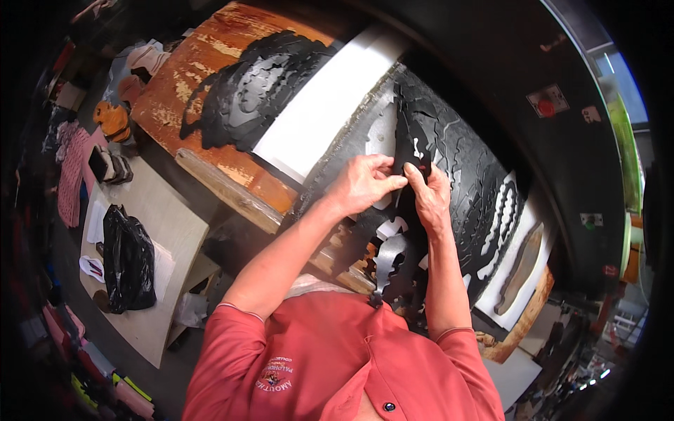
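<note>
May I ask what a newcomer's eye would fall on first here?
Probably the left hand and right hand, holding a black cut-out sheet near the centre. Next would come the bright white slab to their upper left, then the heap of black pieces on the worn orange-brown table beyond it.

Two hands [359, 184] [431, 195], one black bag [128, 261], one red button [545, 107]

Workshop, dark machine [491, 63] with red button [545, 107] and green button [590, 221], paint-worn orange workbench [167, 112], cut-out black sheets [406, 140]
</note>
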`<move>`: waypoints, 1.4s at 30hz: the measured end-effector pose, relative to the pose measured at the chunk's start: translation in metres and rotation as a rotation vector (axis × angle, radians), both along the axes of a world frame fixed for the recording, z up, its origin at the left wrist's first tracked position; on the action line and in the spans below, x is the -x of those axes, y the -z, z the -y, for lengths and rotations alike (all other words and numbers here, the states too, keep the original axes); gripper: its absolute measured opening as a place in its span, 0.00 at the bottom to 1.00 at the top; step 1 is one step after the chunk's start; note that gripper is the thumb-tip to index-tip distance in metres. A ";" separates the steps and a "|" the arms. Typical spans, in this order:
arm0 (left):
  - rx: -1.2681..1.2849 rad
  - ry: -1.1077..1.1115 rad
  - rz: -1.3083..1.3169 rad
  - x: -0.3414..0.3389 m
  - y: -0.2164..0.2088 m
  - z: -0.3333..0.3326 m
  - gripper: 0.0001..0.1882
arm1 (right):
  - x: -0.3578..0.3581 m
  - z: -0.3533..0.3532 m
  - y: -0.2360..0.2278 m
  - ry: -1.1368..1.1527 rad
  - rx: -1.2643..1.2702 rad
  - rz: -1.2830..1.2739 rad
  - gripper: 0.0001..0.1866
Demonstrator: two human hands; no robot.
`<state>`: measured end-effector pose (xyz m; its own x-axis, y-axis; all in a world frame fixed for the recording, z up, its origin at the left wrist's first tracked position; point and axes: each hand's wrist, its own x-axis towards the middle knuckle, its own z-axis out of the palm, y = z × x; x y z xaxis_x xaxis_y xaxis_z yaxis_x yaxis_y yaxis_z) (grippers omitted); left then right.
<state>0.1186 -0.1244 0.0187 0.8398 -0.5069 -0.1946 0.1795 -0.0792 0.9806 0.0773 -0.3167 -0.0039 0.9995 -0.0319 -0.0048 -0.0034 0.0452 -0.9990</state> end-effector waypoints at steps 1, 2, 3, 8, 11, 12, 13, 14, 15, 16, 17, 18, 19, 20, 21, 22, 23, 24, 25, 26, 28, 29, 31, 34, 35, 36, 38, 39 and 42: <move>-0.023 0.019 0.027 -0.003 -0.001 -0.001 0.22 | 0.000 0.000 0.000 0.017 0.007 -0.006 0.12; -0.042 0.023 0.034 -0.005 0.000 -0.004 0.22 | 0.000 -0.003 0.002 0.034 0.003 -0.004 0.12; 0.039 -0.006 0.097 -0.006 0.002 -0.005 0.25 | 0.001 -0.003 0.002 0.044 0.012 0.004 0.12; 0.002 -0.032 0.058 0.001 0.008 -0.005 0.22 | 0.001 -0.009 0.000 0.091 -0.010 0.009 0.11; 0.016 -0.104 0.069 0.008 0.009 -0.001 0.19 | 0.003 -0.016 -0.004 0.125 0.098 0.068 0.08; 0.017 -0.127 0.050 0.009 0.009 0.000 0.17 | 0.004 -0.019 -0.006 0.137 0.151 0.084 0.07; 0.034 -0.156 0.033 0.011 0.010 0.001 0.16 | 0.004 -0.021 -0.009 0.170 0.318 0.130 0.05; 0.039 -0.163 0.053 0.012 0.011 0.002 0.15 | 0.005 -0.022 -0.013 0.180 0.318 0.142 0.06; 0.061 -0.175 0.075 0.012 0.012 0.002 0.14 | 0.005 -0.020 -0.018 0.191 0.317 0.155 0.06; 0.124 -0.179 0.114 0.013 0.014 0.003 0.14 | 0.006 -0.020 -0.022 0.171 0.322 0.167 0.07; 0.169 -0.237 0.067 0.010 0.016 0.002 0.13 | 0.006 -0.012 -0.028 0.253 0.280 0.121 0.08; 0.221 -0.303 -0.007 0.007 0.018 0.002 0.15 | 0.007 0.004 -0.037 0.263 0.030 -0.008 0.07; 0.208 -0.301 0.029 0.006 0.020 0.004 0.16 | 0.011 0.012 -0.041 0.233 -0.040 -0.050 0.07; 0.201 -0.291 0.056 0.005 0.022 0.005 0.16 | 0.015 0.022 -0.044 0.219 -0.103 -0.104 0.07; 0.172 -0.302 0.041 0.004 0.024 0.007 0.16 | 0.018 0.027 -0.043 0.197 -0.168 -0.081 0.07; 0.175 -0.299 0.036 0.004 0.025 0.009 0.16 | 0.019 0.035 -0.042 0.221 -0.128 -0.106 0.07; 0.103 -0.283 0.055 0.003 0.026 0.007 0.15 | 0.020 0.038 -0.037 0.232 -0.196 -0.065 0.07; 0.157 -0.292 0.046 0.004 0.026 0.007 0.15 | 0.020 0.040 -0.032 0.257 -0.254 -0.054 0.07; 0.211 -0.302 0.037 0.004 0.026 0.006 0.15 | 0.019 0.039 -0.026 0.286 -0.250 0.007 0.07; 0.263 -0.313 0.029 0.005 0.026 0.006 0.15 | 0.017 0.040 -0.022 0.333 -0.254 0.015 0.07; 0.271 -0.340 0.017 0.008 0.024 0.005 0.15 | 0.010 0.045 -0.018 0.354 -0.362 0.027 0.07; 0.295 -0.354 0.011 0.009 0.023 0.005 0.15 | 0.006 0.051 -0.020 0.373 -0.388 0.000 0.06; 0.225 -0.390 0.091 0.012 0.020 0.006 0.15 | -0.003 0.073 -0.032 0.465 -0.447 0.048 0.06; 0.111 -0.374 0.165 0.015 0.017 0.009 0.15 | -0.034 0.126 -0.067 0.646 -0.660 0.152 0.06; 0.086 -0.367 0.152 0.014 0.017 0.009 0.15 | -0.035 0.132 -0.072 0.514 -0.481 0.180 0.06; 0.090 -0.366 0.158 0.013 0.016 0.009 0.16 | -0.037 0.137 -0.078 0.489 -0.320 0.183 0.07; 0.129 -0.363 0.112 0.008 0.017 0.009 0.15 | -0.037 0.132 -0.083 0.509 -0.021 0.223 0.09; 0.196 -0.365 0.095 0.007 0.017 0.009 0.15 | -0.035 0.125 -0.086 0.560 0.135 0.292 0.09; 0.340 -0.384 0.017 0.004 0.019 0.009 0.12 | -0.026 0.094 -0.090 0.658 0.712 0.397 0.09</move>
<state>0.1149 -0.1333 -0.0003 0.9794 -0.1937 -0.0568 0.1166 0.3133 0.9425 0.1033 -0.4108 0.0864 0.7095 -0.4363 0.5533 0.1428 -0.6799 -0.7192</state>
